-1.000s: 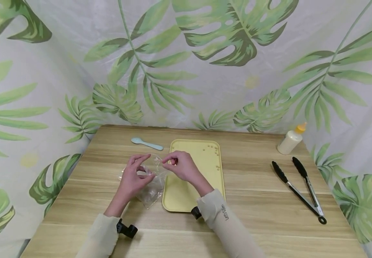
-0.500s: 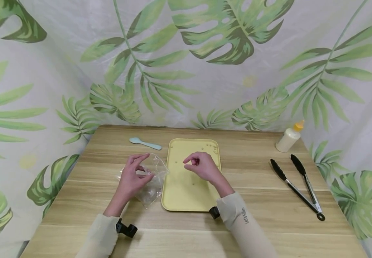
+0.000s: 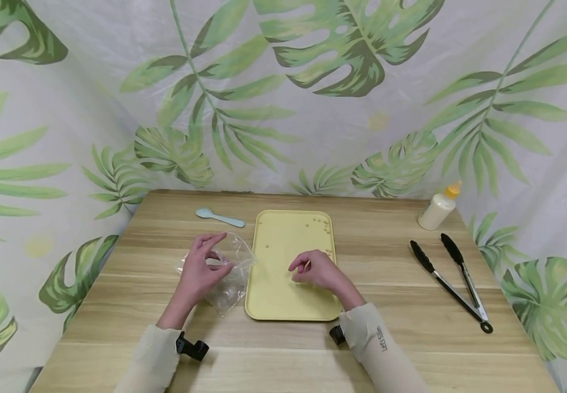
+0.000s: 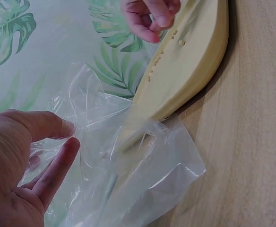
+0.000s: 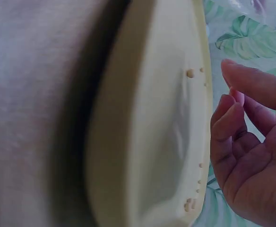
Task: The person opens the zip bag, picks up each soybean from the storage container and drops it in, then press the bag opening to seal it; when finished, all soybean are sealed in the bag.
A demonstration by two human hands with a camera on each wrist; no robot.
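Note:
My left hand (image 3: 202,273) grips the clear plastic bag (image 3: 229,297) near its mouth, left of the yellow tray (image 3: 268,305). In the left wrist view, a thumb and finger of the left hand (image 4: 22,165) lie at the film of the bag (image 4: 168,182). Over the tray's middle right is my right hand (image 3: 318,270), its fingers bent, with nothing visible in them. From the right wrist, the right hand (image 5: 256,142) shows a gap between thumb and fingertips. Small tan balls lie on the tray, including one (image 3: 267,246) at its left and several near the top right corner.
A light blue spoon (image 3: 220,218) lies behind the bag. At the back right stands a white bottle (image 3: 435,214) with an orange cap, and in front of it lie spread black-and-silver tongs (image 3: 456,293). A leaf-patterned cloth (image 3: 244,98) hangs behind the wooden table (image 3: 401,338).
My right hand has moved from the bag's mouth rightward and down over the tray. The left hand has stayed with the bag. A ball seen near the tray's middle is now out of sight.

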